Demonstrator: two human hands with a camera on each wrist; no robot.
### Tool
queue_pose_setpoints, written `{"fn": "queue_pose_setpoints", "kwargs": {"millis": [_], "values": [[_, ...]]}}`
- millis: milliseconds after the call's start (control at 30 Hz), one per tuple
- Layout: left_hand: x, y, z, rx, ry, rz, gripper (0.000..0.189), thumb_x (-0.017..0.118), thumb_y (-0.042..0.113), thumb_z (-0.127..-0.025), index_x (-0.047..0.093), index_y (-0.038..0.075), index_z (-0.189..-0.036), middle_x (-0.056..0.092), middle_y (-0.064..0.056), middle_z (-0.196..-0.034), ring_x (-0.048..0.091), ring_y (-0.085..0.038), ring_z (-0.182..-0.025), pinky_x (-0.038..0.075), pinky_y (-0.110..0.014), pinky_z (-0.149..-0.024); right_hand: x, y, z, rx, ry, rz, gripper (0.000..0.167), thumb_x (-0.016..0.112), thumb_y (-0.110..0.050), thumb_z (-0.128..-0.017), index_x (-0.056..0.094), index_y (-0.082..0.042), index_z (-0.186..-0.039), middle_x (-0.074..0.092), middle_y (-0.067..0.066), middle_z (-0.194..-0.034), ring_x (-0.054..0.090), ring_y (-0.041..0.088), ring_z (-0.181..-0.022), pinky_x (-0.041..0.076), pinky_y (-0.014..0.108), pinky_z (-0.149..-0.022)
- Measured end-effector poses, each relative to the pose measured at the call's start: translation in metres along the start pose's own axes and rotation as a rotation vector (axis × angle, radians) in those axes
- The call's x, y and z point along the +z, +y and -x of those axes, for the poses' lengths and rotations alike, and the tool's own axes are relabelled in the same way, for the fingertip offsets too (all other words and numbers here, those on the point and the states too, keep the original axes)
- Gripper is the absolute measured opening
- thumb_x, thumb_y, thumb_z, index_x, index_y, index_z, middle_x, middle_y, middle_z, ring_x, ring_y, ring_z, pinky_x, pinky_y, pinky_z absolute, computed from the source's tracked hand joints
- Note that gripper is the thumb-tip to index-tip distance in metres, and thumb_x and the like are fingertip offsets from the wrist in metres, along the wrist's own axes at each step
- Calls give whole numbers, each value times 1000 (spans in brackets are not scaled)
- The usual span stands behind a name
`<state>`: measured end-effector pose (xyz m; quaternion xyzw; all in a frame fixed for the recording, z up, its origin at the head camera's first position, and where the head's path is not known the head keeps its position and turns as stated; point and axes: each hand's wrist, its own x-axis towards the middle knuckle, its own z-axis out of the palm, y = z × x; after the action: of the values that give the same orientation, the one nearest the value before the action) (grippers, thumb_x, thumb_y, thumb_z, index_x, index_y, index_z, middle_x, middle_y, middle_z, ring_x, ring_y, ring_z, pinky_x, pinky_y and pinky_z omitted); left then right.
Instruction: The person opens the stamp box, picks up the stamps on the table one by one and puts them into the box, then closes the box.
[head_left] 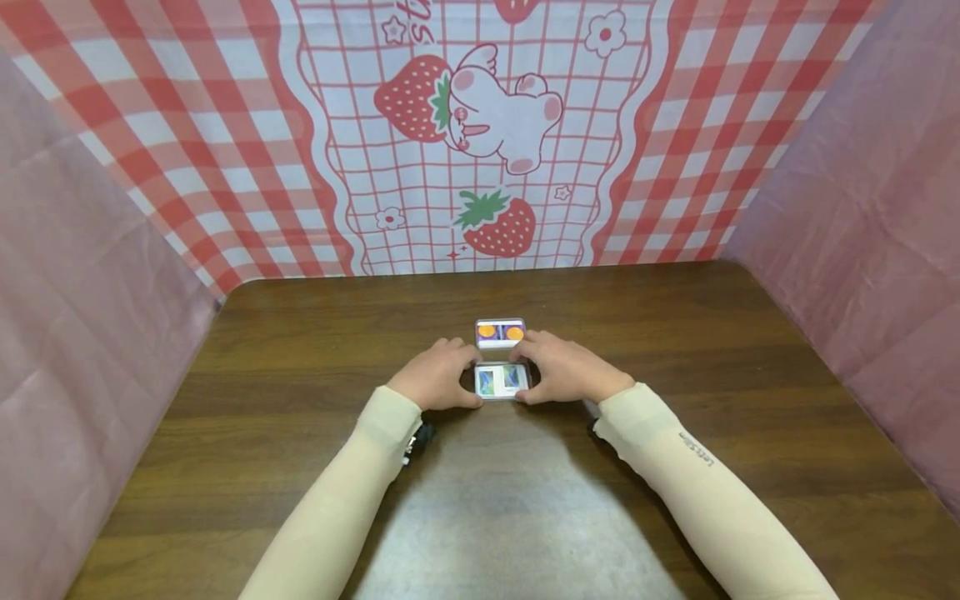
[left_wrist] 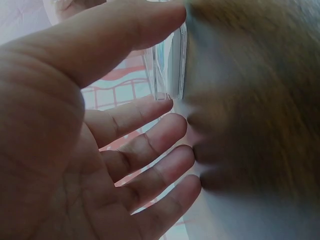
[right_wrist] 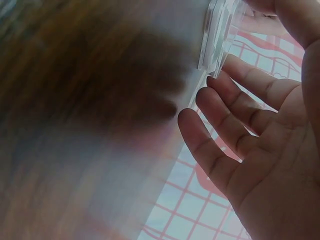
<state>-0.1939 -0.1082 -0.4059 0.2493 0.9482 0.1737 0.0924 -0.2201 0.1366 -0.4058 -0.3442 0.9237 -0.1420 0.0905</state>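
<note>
Case (head_left: 502, 381) sits flat on the table (head_left: 300, 433), centre, just near of a second case (head_left: 500, 332); both small, clear plastic, coloured cards showing on top; the far one has orange dots on purple, the near one blue-green prints. Gap between the two cases is partly hidden by fingers, so touching or apart: cannot tell.

Left hand (head_left: 438, 375) holds the near case at its left edge; right hand (head_left: 566, 368) holds it at the right edge; fingers of both curled round the sides, tips meeting the table. Left wrist view: thumb over the top of the case (left_wrist: 170, 65), four fingers (left_wrist: 150, 150) loosely spread and lightly bent, tips at the tabletop. Right wrist view: same mirrored, clear case edge (right_wrist: 217, 37) at the thumb side, fingers (right_wrist: 225, 125) spread and bent below it.

Both arms in beige sleeves (head_left: 675, 467), forearms angled in from near left and near right.

Rest: brown wood-grain table; red-white checked cloth (head_left: 480, 133) with strawberry and rabbit print at the far wall; pink sheets (head_left: 862, 208) on left and right sides.
</note>
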Motion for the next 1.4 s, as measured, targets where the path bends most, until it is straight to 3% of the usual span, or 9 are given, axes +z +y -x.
{"fn": "queue_pose_setpoints", "kwargs": {"millis": [700,1100,1400], "values": [[0,0,2,-33,-1,-33,52,86,47,-82,70,15,-120,62,-4,-112,54,-22,-101,51,-43,-90,1,-1,0,5,-35,6,55,84,-39,-86,66,-11,-130,59,6,-132,56,19,-109,52,44,-91],[0,-1,3,-42,-7,-36,54,86,47,-82,70,14,-123,62,-5,-117,55,-24,-106,51,-43,-93,2,1,1,18,-44,-6,60,84,-41,-86,64,-10,-134,59,7,-135,56,20,-113,51,45,-95],[0,-2,1,-49,-10,-46,58,86,47,-81,70,14,-125,61,-5,-119,55,-23,-108,51,-43,-95,-3,6,8,17,-24,-22,60,83,-42,-87,63,-12,-135,62,3,-128,58,20,-115,51,45,-97]]}}
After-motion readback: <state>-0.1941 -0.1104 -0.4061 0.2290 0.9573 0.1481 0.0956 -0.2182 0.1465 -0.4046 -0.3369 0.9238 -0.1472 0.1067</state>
